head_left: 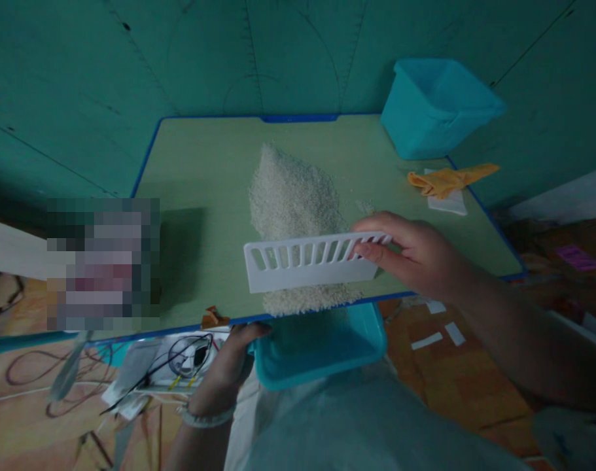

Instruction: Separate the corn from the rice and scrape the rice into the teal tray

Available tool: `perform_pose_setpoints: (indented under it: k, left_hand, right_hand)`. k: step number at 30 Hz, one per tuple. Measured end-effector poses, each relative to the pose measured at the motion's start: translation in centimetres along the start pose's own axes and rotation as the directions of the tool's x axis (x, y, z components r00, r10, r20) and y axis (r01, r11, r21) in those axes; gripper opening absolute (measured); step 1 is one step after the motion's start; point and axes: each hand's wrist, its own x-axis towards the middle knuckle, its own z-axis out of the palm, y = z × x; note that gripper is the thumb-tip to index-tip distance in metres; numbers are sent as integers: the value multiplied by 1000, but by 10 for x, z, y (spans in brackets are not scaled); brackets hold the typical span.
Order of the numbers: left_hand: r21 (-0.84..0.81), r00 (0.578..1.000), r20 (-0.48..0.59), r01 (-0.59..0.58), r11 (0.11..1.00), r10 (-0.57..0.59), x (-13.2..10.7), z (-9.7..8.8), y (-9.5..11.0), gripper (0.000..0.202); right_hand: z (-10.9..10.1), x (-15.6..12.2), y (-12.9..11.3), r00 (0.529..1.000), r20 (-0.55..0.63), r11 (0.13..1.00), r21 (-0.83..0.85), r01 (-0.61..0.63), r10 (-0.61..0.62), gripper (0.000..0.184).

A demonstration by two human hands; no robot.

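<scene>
A heap of white rice [292, 203] lies on the green table top [204, 163] and reaches its near edge. My right hand [415, 255] is closed on a white slotted plastic panel [302, 263], held upright across the near end of the rice. Below the table edge my left hand [229, 369] grips the left rim of a teal tray [322, 356], held under the edge where the rice ends. A bracelet sits on my left wrist.
A teal plastic tub [438, 104] stands at the table's far right corner. An orange cloth [449, 180] lies on white paper beside it. A small orange scrap [213, 318] rests near the front edge. Cables and an adapter [180, 366] lie on the floor.
</scene>
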Motion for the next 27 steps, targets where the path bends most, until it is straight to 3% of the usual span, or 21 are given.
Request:
perform_pose_setpoints:
  k: [4,11,16,27]
  left_hand:
    - [8,998,53,35,999,-35,1,-3,-1,9]
    - [-5,997,34,69,998,-69,1,-5,-3,12]
    - [-8,994,88,66,998,-65,-1,-4,0,10]
    - [-16,991,55,119,993,-118,-6,-2,3,16]
  right_hand:
    - [-1,-4,-2,1000,30,1000,14,5,-5,18]
    - [-5,-8,-5,997,82,1000,12,1,-2,21]
    - [-5,-5,-5,999,24,999,46,-26,25,20]
    - [0,-3,-4,998,63,997,68,-21,16,19]
